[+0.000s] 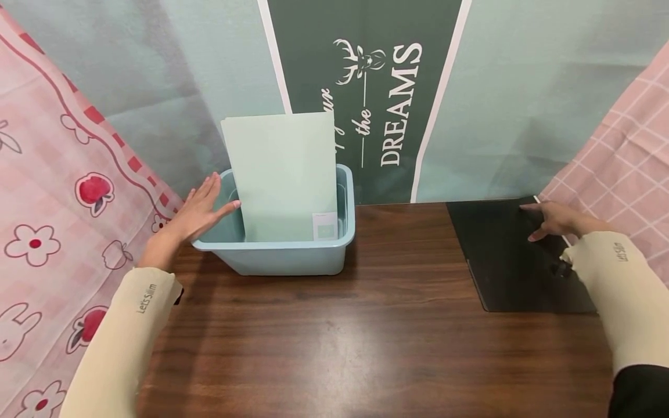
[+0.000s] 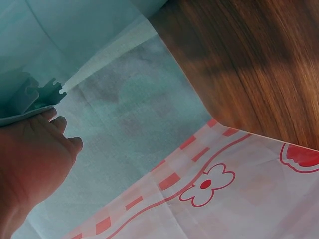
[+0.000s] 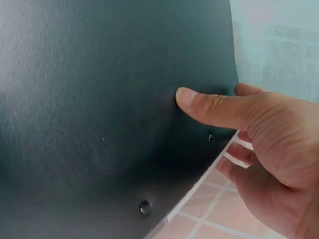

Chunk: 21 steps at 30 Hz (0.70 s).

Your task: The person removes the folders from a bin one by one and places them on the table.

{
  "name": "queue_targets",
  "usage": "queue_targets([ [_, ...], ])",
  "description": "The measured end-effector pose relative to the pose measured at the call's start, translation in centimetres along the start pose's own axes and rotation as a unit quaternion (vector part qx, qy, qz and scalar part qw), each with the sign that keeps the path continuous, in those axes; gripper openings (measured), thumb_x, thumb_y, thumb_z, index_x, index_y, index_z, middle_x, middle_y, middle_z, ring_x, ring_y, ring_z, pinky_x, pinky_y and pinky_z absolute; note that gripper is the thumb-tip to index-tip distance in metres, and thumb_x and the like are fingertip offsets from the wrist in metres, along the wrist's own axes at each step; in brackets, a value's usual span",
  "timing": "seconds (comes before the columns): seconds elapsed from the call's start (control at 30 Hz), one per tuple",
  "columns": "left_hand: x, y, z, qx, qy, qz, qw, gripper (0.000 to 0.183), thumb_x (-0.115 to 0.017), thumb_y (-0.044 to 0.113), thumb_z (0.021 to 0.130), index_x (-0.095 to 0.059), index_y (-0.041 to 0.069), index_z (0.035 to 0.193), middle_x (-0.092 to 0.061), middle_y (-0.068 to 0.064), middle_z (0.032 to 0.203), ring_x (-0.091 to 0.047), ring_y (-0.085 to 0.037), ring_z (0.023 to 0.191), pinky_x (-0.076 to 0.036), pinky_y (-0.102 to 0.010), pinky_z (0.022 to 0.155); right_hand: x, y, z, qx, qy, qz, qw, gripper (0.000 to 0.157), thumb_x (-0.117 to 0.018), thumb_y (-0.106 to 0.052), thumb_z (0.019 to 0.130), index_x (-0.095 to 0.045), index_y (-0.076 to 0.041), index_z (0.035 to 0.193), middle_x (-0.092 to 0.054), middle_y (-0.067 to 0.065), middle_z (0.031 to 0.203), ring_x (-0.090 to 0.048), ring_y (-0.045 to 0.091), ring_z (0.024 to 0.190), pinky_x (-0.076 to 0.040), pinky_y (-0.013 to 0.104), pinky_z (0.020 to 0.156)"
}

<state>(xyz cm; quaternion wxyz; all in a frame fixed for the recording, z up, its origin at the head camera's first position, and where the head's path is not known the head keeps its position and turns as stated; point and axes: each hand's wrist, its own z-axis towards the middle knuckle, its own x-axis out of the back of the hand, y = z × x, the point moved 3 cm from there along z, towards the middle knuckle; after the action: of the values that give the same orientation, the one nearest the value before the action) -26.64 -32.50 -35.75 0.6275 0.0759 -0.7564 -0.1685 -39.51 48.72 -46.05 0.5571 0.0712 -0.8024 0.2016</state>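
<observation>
At the left stands a light blue plastic bin [image 1: 282, 259], a pale green sheet-like folder [image 1: 287, 168] with a small white label upright in it. My left hand [image 1: 195, 212] is at the bin's left rim, fingers straight and thumb spread over the inside; in the left wrist view its fingertips [image 2: 60, 122] show right at the rim. To the right, a flat black folder [image 1: 502, 255] with round studs lies on the table. My right hand [image 1: 559, 219] pinches its right edge; in the right wrist view the thumb [image 3: 209, 107] presses on top, with other fingers beyond the edge.
Brown wood-grain table [image 1: 324, 348] spreads below both things. A grey-green cloth [image 1: 486, 104] with printed lettering hangs behind. Pink patterned cloths close off the left side [image 1: 57, 232] and the right side [image 1: 627, 157], close to the hands.
</observation>
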Motion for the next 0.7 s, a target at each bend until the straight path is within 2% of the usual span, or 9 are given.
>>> queue_targets([
  [0.13,-0.04,0.0,-0.12,0.001,0.0,-0.005,1.0,0.099,-0.037,0.067,0.108,0.015,0.006,0.166,0.023,-0.011,0.174,0.016,-0.036,0.162,0.01,-0.063,0.127,0.16,-0.18,0.09,-0.003,0.003,-0.001,1.0,0.1,-0.097,-0.013,0.07,-0.041,0.018,0.147,-0.035,0.059,0.138,-0.056,0.039,0.087,-0.048,0.039,0.068],
  [0.2,-0.06,-0.02,-0.1,0.0,0.0,-0.007,1.0,0.099,-0.037,0.067,0.108,0.015,0.006,0.166,0.023,-0.011,0.174,0.017,-0.035,0.162,0.011,-0.063,0.127,0.1,-0.17,0.09,-0.006,0.002,0.002,1.0,0.099,-0.096,-0.015,0.072,-0.041,0.017,0.148,-0.032,0.06,0.14,-0.055,0.039,0.086,-0.047,0.038,0.067],
  [0.33,-0.01,0.0,0.0,0.001,-0.004,-0.009,1.0,0.099,-0.037,0.067,0.108,0.016,0.007,0.166,0.024,-0.01,0.174,0.017,-0.035,0.162,0.011,-0.063,0.127,0.05,-0.21,-0.17,-0.007,0.009,-0.009,1.0,0.098,-0.097,-0.017,0.072,-0.042,0.016,0.147,-0.035,0.059,0.139,-0.056,0.036,0.081,-0.048,0.039,0.065],
  [0.37,0.0,0.02,0.03,0.001,-0.005,-0.009,0.9999,0.099,-0.037,0.067,0.108,0.016,0.007,0.166,0.024,-0.01,0.174,0.017,-0.035,0.162,0.011,-0.063,0.127,0.07,-0.24,-0.23,-0.005,0.012,-0.016,1.0,0.098,-0.097,-0.018,0.072,-0.043,0.016,0.146,-0.036,0.059,0.138,-0.058,0.038,0.085,-0.049,0.039,0.066],
  [0.43,0.07,0.03,0.07,0.001,-0.006,-0.009,0.9999,0.099,-0.037,0.067,0.108,0.016,0.007,0.166,0.024,-0.01,0.174,0.017,-0.035,0.162,0.011,-0.063,0.127,0.1,-0.27,-0.3,0.002,0.018,-0.025,1.0,0.097,-0.097,-0.018,0.07,-0.045,0.017,0.144,-0.036,0.06,0.137,-0.061,0.051,0.095,-0.054,0.046,0.071],
  [0.53,0.14,0.1,0.07,0.0,-0.003,-0.009,1.0,0.1,-0.037,0.068,0.107,0.014,0.006,0.166,0.023,-0.009,0.174,0.017,-0.035,0.163,0.01,-0.063,0.127,0.14,-0.38,-0.22,0.014,0.028,-0.035,0.999,0.095,-0.097,-0.015,0.069,-0.046,0.018,0.142,-0.031,0.062,0.138,-0.052,0.069,0.117,-0.056,0.056,0.08],
  [0.6,0.15,0.12,0.04,0.001,-0.002,-0.01,0.9999,0.099,-0.037,0.068,0.107,0.015,0.007,0.166,0.023,-0.01,0.175,0.016,-0.035,0.163,0.009,-0.063,0.127,0.19,-0.48,-0.19,0.021,0.032,-0.042,0.998,0.094,-0.097,-0.013,0.068,-0.047,0.018,0.142,-0.028,0.063,0.139,-0.044,0.075,0.124,-0.054,0.062,0.086],
  [0.7,0.04,0.17,-0.05,0.003,-0.002,-0.013,0.9999,0.099,-0.038,0.068,0.107,0.015,0.008,0.166,0.022,-0.009,0.175,0.016,-0.034,0.163,0.009,-0.063,0.128,0.29,-0.66,-0.21,0.022,0.033,-0.054,0.998,0.095,-0.096,-0.012,0.067,-0.046,0.018,0.142,-0.028,0.063,0.139,-0.041,0.075,0.126,-0.053,0.066,0.089],
])
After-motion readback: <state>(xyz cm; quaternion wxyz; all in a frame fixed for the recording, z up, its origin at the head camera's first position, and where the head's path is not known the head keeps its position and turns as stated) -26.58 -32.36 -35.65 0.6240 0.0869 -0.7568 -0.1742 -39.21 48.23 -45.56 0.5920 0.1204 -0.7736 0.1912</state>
